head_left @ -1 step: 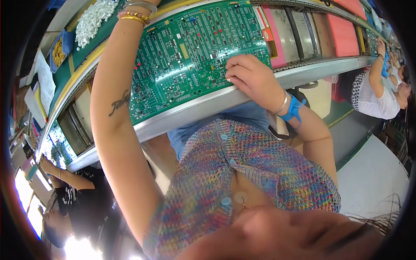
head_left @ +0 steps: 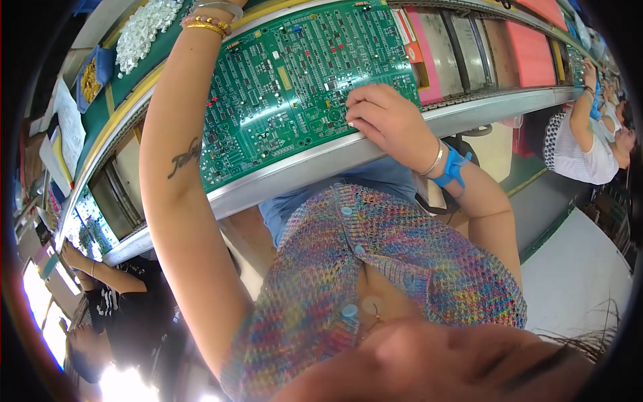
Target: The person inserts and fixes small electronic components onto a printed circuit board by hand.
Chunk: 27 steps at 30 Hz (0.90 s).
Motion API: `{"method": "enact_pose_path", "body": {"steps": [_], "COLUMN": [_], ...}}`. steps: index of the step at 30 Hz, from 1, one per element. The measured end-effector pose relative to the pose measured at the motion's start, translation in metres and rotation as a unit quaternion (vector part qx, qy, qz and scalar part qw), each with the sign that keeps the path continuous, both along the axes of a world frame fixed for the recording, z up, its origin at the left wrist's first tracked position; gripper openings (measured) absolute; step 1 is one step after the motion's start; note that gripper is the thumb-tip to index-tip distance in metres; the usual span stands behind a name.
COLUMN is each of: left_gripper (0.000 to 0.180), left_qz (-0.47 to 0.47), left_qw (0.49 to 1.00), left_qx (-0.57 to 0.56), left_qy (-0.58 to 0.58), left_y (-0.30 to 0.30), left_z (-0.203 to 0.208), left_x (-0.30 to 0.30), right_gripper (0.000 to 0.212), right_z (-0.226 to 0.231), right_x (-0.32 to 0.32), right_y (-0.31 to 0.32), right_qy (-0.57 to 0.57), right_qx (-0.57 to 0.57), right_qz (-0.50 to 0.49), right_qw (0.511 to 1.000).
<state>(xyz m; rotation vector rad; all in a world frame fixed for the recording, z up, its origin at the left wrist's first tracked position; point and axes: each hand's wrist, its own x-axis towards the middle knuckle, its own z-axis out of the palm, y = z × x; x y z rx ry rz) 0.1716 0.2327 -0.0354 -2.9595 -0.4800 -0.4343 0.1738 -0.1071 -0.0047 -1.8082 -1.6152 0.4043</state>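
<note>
Resting on the conveyor rail (head_left: 375, 151), the green circuit board (head_left: 301, 80) looks partly populated, her right hand (head_left: 385, 120) curled over its near edge, the left hand out of frame, grip unseen.

No difference can be made out between the earlier view and the present one, the two having been taken at the same instant. The right hand (head_left: 385, 120) is seen laid at the same spot on the near right edge of the green circuit board (head_left: 301, 80), and the left forearm (head_left: 181, 154) is raised across the board's left end exactly as before.
</note>
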Motion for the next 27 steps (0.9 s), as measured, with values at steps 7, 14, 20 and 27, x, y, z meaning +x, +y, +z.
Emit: {"method": "enact_pose_path", "body": {"steps": [7, 14, 20, 27], "left_gripper": [0.013, 0.014, 0.013, 0.014], "left_qz": [0.029, 0.034, 0.003, -0.010], "left_qw": [0.999, 0.997, 0.990, 0.952], "left_qx": [-0.002, 0.011, -0.083, -0.258], "left_qy": [-0.026, -0.062, -0.112, -0.163], "left_y": [0.000, 0.000, -0.015, -0.060], "left_z": [-0.002, -0.001, 0.019, 0.058], "left_x": [0.001, 0.002, -0.001, -0.049], "right_gripper": [0.010, 0.013, 0.014, 0.018], "right_z": [-0.007, -0.005, -0.006, 0.014], "right_x": [-0.003, -0.004, 0.001, 0.027], "right_y": [0.009, 0.010, 0.013, 0.028], "right_qy": [-0.027, -0.054, -0.102, -0.108], "right_qx": [0.019, 0.004, 0.008, 0.014], "right_qz": [0.025, 0.039, 0.083, 0.103], "right_qw": [0.999, 0.998, 0.991, 0.989]}}
